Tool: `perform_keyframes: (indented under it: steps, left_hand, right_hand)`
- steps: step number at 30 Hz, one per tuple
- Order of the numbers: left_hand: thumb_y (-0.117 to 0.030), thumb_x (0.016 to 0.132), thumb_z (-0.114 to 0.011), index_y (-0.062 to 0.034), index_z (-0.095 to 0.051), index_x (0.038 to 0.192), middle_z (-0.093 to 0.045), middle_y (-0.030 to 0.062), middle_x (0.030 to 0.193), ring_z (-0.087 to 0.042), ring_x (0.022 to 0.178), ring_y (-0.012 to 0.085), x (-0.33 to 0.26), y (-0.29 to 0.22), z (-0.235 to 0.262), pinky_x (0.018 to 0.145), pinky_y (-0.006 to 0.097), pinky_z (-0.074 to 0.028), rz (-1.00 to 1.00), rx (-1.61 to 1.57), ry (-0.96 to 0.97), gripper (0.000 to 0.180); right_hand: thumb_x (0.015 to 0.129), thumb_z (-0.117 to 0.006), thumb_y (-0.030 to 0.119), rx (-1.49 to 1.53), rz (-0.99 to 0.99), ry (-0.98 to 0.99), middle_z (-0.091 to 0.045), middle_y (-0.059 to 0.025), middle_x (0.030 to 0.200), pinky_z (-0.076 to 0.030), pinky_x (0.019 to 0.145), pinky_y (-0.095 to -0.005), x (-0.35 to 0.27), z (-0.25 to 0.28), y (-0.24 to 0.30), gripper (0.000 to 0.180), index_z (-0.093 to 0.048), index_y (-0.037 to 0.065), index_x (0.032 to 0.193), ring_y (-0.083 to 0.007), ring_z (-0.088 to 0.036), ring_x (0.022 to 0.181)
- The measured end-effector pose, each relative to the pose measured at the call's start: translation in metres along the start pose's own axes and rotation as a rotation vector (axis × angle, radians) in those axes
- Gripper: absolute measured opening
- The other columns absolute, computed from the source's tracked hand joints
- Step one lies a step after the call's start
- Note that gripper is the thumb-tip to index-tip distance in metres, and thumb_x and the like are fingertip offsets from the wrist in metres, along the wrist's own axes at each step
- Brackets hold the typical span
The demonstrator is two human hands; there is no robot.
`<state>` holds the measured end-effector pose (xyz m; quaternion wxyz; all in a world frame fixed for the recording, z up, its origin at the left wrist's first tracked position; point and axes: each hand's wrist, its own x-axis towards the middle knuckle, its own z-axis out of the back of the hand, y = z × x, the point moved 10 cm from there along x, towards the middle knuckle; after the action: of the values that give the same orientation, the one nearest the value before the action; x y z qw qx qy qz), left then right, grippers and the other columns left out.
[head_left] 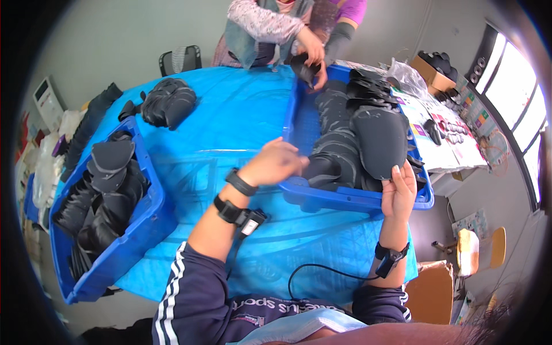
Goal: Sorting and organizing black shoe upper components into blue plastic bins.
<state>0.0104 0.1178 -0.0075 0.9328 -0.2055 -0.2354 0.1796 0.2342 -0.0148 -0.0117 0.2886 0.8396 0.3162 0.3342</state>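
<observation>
A blue-sheeted table (230, 123) bore a blue plastic crate (333, 201) of stacked, curved black pads (332, 109). One broad black pad (380, 141) was above its right-hand rows, near edge pinched by the right hand (399, 190). The left hand (275, 164), blurred, was at the crate's near-left corner; whether it gripped anything, I couldn't tell.

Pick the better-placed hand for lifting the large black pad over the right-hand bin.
Right hand, probably: it touches the large black pad at its lower edge. The left hand, blurred, is farther off, near the left side of the right-hand bin.
</observation>
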Motion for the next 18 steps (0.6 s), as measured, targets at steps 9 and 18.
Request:
perform_keyframes:
  steps: [9, 18]
  left_hand:
    - [-0.024, 0.078, -0.056, -0.006, -0.062, 0.06, -0.059, 0.0036, 0.068, -0.053, 0.089, 0.0204, 0.005, -0.011, -0.014, 0.102, 0.046, -0.025, -0.174, -0.144, -0.334, 0.026]
    - [-0.025, 0.079, -0.052, -0.0062, -0.066, 0.065, -0.06, 0.0053, 0.071, -0.053, 0.09, 0.0208, -0.006, 0.006, -0.008, 0.104, 0.044, -0.024, -0.113, -0.159, -0.391, 0.027]
  right_hand:
    - [0.088, -0.05, 0.004, -0.281, 0.033, 0.014, -0.05, -0.0134, 0.122, -0.043, 0.084, -0.0221, 0.004, 0.053, 0.017, 0.042, -0.037, -0.004, 0.128, -0.0157, -0.052, 0.105]
    - [0.087, -0.053, 0.004, -0.306, -0.007, 0.115, -0.052, -0.0131, 0.119, -0.043, 0.087, -0.0257, 0.016, 0.033, -0.006, 0.044, -0.036, -0.005, 0.126, -0.0163, -0.054, 0.104]
